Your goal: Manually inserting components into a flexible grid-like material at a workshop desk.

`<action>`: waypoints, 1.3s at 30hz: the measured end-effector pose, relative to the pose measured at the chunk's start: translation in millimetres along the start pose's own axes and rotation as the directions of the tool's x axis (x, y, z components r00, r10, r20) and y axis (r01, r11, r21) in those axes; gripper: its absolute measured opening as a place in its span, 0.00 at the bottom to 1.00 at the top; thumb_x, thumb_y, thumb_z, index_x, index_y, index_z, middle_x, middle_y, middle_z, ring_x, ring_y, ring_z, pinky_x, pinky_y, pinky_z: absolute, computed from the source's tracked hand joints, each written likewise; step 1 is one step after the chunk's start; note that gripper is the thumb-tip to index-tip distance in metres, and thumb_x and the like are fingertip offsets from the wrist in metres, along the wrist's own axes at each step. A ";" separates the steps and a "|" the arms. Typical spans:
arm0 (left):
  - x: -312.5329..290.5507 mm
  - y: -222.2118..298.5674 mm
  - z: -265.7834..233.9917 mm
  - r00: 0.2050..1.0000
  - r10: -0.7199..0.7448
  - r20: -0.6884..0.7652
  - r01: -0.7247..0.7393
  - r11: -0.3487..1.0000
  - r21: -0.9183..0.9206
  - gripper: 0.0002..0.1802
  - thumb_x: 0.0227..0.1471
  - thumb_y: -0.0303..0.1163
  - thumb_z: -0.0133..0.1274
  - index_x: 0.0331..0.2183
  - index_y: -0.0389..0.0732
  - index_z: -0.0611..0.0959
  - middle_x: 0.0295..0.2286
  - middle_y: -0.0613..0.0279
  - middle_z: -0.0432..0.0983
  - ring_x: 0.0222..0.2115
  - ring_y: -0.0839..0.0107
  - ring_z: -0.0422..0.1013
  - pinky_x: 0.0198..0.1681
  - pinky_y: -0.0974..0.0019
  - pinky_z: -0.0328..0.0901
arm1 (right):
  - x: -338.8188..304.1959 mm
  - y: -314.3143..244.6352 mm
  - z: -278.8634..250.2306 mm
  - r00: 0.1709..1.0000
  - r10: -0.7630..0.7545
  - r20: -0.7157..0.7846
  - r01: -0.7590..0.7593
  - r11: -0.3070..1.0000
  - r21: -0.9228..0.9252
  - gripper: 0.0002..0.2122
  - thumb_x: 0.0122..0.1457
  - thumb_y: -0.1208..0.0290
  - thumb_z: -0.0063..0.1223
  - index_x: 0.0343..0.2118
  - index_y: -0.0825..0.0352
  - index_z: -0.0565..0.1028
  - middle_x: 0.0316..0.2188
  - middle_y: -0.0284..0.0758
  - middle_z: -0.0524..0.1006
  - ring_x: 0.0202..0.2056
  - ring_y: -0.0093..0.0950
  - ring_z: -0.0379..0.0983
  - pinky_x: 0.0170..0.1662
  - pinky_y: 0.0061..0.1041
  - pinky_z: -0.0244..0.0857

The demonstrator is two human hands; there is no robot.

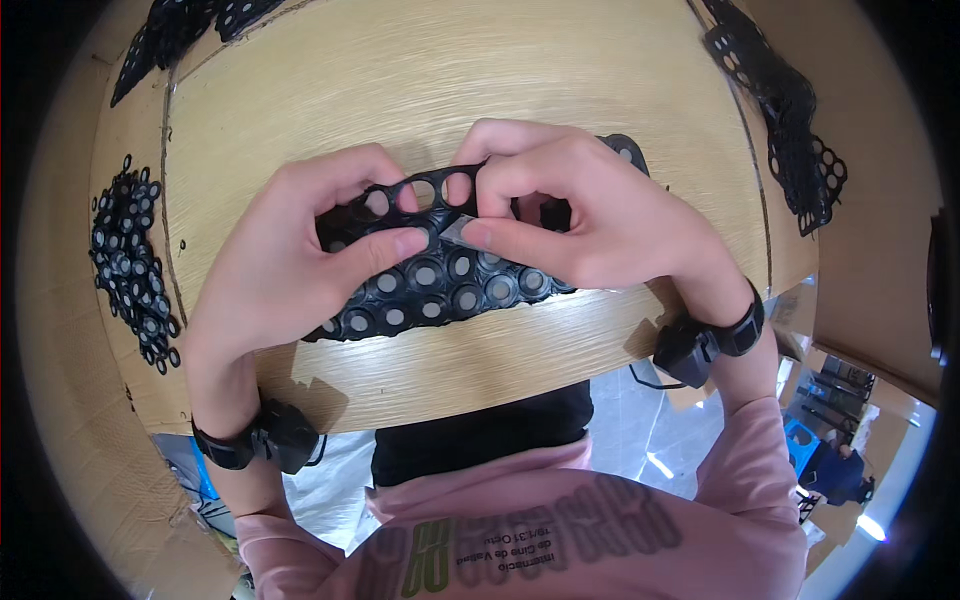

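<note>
A black rubber sheet (463,298) of joined rings with grey centres lies at the table's near side, under both hands. Along its far edge a black strip with round holes (441,192) is lifted up. My left hand (290,245) is closed on the strip's left part, fingers behind and thumb over the rings. Pinched on the strip farther right is my right hand (600,210), its index finger curled over the edge. By the right thumb tip shows a small greyish flap (456,231); what it is, I cannot make out. The palms hide parts of the sheet.
On the pale wooden table (450,90), a pile of loose black rings (130,260) lies at the left. Black perforated scraps (785,110) hang along the right side, and more scraps (175,35) are at the far left. Both wrists carry black strapped devices (285,437).
</note>
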State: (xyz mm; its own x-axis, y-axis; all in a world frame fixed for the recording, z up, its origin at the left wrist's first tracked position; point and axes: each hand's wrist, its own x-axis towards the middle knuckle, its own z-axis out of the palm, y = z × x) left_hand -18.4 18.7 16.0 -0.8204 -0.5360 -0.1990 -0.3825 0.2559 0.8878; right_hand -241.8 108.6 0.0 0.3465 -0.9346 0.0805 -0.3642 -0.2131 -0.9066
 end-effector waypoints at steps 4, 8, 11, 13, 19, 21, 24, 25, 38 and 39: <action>0.3 0.3 3.1 0.996 -0.081 -0.022 0.077 0.987 -0.141 0.11 0.49 0.20 0.61 0.35 0.36 0.76 0.31 0.69 0.76 0.35 0.84 0.68 0.39 0.77 0.63 | 0.8 -0.1 2.7 1.000 -0.006 -0.024 0.005 1.000 -0.013 0.11 0.55 0.76 0.58 0.19 0.71 0.71 0.29 0.38 0.73 0.22 0.29 0.71 0.26 0.27 0.63; -1.0 0.4 6.0 0.993 -0.092 -0.072 0.085 0.993 -0.086 0.11 0.49 0.20 0.61 0.33 0.36 0.75 0.30 0.69 0.76 0.33 0.85 0.69 0.37 0.78 0.63 | 0.8 -0.9 3.8 0.999 0.017 -0.034 -0.018 1.000 -0.022 0.08 0.55 0.77 0.57 0.21 0.72 0.73 0.29 0.39 0.73 0.22 0.30 0.71 0.26 0.27 0.63; -1.4 -0.3 8.1 0.992 -0.084 -0.094 0.075 0.992 -0.101 0.10 0.49 0.20 0.61 0.32 0.37 0.75 0.29 0.70 0.76 0.33 0.86 0.68 0.36 0.79 0.63 | 1.8 -0.2 7.1 0.999 0.005 -0.042 -0.006 0.999 -0.042 0.09 0.56 0.77 0.57 0.22 0.71 0.71 0.32 0.35 0.72 0.22 0.23 0.66 0.25 0.22 0.59; -1.6 -0.7 9.2 0.992 -0.072 -0.106 0.056 0.988 -0.146 0.11 0.49 0.20 0.61 0.30 0.37 0.74 0.28 0.70 0.76 0.32 0.86 0.68 0.35 0.79 0.63 | 2.0 0.0 9.6 0.999 -0.018 -0.049 0.015 0.998 -0.066 0.11 0.57 0.77 0.58 0.21 0.70 0.69 0.35 0.32 0.72 0.23 0.15 0.63 0.24 0.17 0.55; -0.2 -1.8 11.4 0.990 -0.073 -0.122 0.052 0.984 -0.170 0.12 0.49 0.20 0.61 0.26 0.38 0.72 0.26 0.71 0.74 0.31 0.86 0.68 0.33 0.79 0.63 | 4.3 -0.2 20.5 0.987 -0.015 -0.159 -0.006 0.992 -0.128 0.06 0.55 0.76 0.56 0.26 0.74 0.75 0.29 0.40 0.72 0.22 0.33 0.71 0.26 0.30 0.64; -0.7 -1.3 13.8 0.988 -0.072 -0.135 0.045 0.980 -0.195 0.12 0.49 0.20 0.61 0.26 0.38 0.72 0.25 0.71 0.74 0.30 0.86 0.68 0.33 0.79 0.63 | 4.5 0.1 23.4 0.982 0.004 -0.188 -0.037 0.984 -0.172 0.06 0.55 0.75 0.55 0.27 0.73 0.75 0.29 0.41 0.72 0.22 0.35 0.71 0.27 0.32 0.64; 0.2 -0.7 14.8 0.987 -0.081 -0.142 0.051 0.978 -0.204 0.13 0.49 0.20 0.61 0.25 0.38 0.71 0.25 0.71 0.75 0.30 0.86 0.69 0.33 0.79 0.63 | 4.8 1.7 26.1 0.979 -0.004 -0.202 -0.043 0.972 -0.231 0.06 0.55 0.75 0.54 0.27 0.73 0.76 0.28 0.41 0.71 0.24 0.38 0.71 0.28 0.34 0.65; 0.6 -0.6 13.8 0.986 -0.093 -0.141 0.066 0.980 -0.188 0.13 0.49 0.20 0.61 0.25 0.39 0.71 0.25 0.70 0.75 0.30 0.85 0.69 0.33 0.79 0.64 | 5.4 2.2 27.6 0.979 -0.006 -0.203 -0.043 0.971 -0.235 0.06 0.55 0.75 0.54 0.27 0.73 0.76 0.28 0.41 0.71 0.24 0.38 0.71 0.28 0.34 0.65; -5.5 5.2 -5.0 0.996 -0.013 -0.085 0.022 0.993 0.112 0.12 0.47 0.23 0.63 0.32 0.37 0.75 0.29 0.69 0.76 0.32 0.82 0.67 0.37 0.74 0.64 | 0.7 1.7 -6.7 0.998 0.021 -0.061 -0.021 1.000 -0.009 0.11 0.56 0.73 0.58 0.21 0.72 0.71 0.33 0.40 0.75 0.25 0.27 0.71 0.27 0.25 0.63; -5.9 6.0 -6.1 0.997 -0.048 -0.066 0.056 0.990 0.126 0.13 0.46 0.24 0.64 0.32 0.37 0.75 0.28 0.69 0.75 0.32 0.81 0.67 0.37 0.73 0.64 | 1.9 3.3 -8.1 0.999 0.029 -0.036 -0.029 1.000 -0.002 0.12 0.55 0.73 0.59 0.19 0.72 0.70 0.34 0.39 0.76 0.25 0.25 0.71 0.27 0.23 0.63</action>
State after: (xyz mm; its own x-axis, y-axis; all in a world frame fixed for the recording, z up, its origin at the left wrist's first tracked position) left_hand -13.2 18.5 25.1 -0.7711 -0.5998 -0.2139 -0.4788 0.3247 0.8157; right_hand -249.4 103.9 0.5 0.3042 -0.9501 0.0689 -0.3757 -0.1862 -0.9079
